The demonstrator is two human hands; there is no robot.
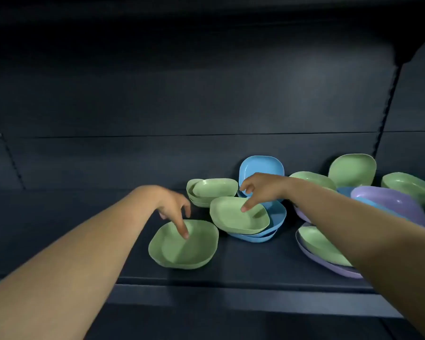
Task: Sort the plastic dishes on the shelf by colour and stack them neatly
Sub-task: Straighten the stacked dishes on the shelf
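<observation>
Both hands point(174, 204) point(258, 190) open-fingered — dishes visible: nine green point(184, 245), four blue point(261, 168), three purple point(388, 202).

text: none legible | labels: none | dishes point(183, 244) and shelf point(231, 280): unmarked

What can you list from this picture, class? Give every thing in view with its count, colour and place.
Green dishes: at least eight, pale green; one alone at front left, one on the blue stack, a small stack behind, the rest scattered right.
Blue dishes: at least four, light blue; one leaning on the back wall, a stack at centre, parts showing at right.
Purple dishes: at least two, lilac; right side, one under a green dish at front right.
Shelf: one, dark grey; holds all the dishes.
Left hand: finger inside the front green dish.
Right hand: finger touching the green dish on the blue stack.
</observation>
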